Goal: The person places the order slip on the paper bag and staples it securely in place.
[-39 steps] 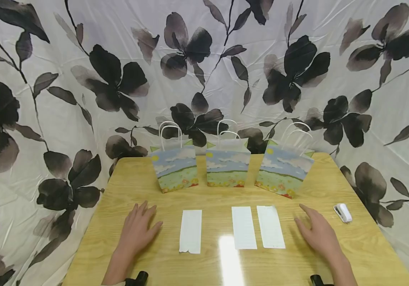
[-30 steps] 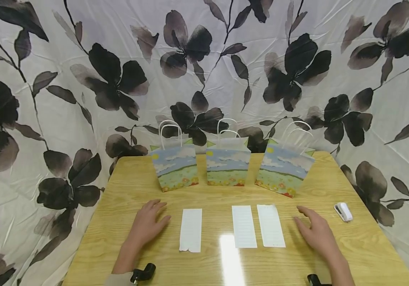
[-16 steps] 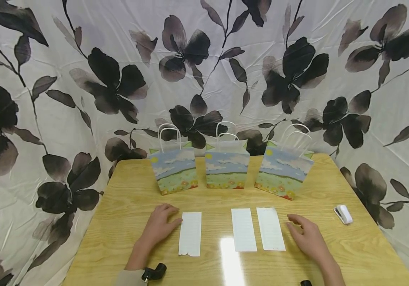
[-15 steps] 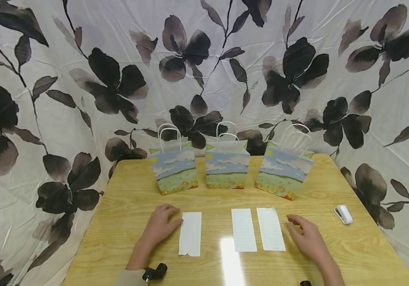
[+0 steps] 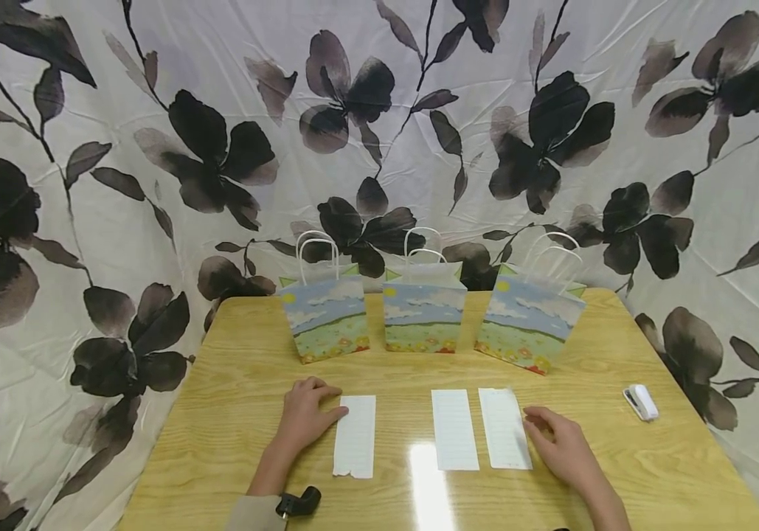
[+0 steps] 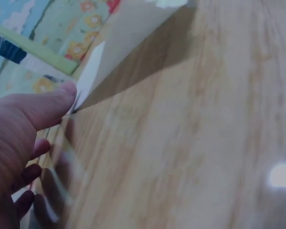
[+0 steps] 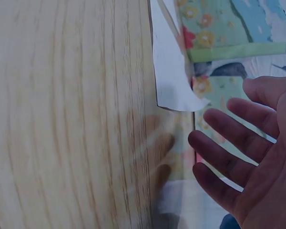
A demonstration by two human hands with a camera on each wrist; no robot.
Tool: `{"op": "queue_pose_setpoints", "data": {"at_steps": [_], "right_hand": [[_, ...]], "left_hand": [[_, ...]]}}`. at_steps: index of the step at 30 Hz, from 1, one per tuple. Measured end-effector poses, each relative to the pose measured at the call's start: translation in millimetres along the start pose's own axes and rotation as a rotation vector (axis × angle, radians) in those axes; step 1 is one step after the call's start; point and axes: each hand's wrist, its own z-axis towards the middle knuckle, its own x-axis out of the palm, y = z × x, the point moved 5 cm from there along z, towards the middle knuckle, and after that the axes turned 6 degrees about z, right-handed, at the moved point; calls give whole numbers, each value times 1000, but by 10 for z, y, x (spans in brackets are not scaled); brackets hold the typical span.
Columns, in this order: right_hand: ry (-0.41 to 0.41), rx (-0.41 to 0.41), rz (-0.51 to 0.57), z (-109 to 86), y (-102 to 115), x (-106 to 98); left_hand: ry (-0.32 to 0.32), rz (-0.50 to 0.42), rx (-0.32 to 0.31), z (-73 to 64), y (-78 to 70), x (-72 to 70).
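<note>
Three narrow strips of white paper lie on the table: a left one with a ragged near edge, a middle one and a right one. My left hand is at the left strip, its thumb overlapping the strip's left edge. In the left wrist view the thumb meets the edge of the paper, with the other fingers apart behind it. Beside the right strip is my right hand; its loosely bent fingers hold nothing, close to the curled paper corner.
Behind the strips stand three paper gift bags with white handles: left, middle and right. A small white stapler lies at the right of the wooden table. A floral curtain hangs behind the table.
Both hands have come inward from the sides, the left to the left strip's edge and the right up beside the right strip. The strips and bags have stayed in place.
</note>
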Motion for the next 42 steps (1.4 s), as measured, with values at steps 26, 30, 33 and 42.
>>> {"op": "queue_pose_setpoints", "data": {"at_steps": [26, 30, 33, 42], "right_hand": [[13, 50, 69, -33, -29, 98], [18, 49, 79, -20, -17, 84], [26, 61, 86, -15, -22, 83], [43, 81, 95, 1, -51, 97]], "left_hand": [[5, -114, -77, 7, 74, 80], [7, -110, -84, 15, 67, 76], [-8, -99, -64, 12, 47, 59], [-26, -332, -126, -39, 55, 10]]}}
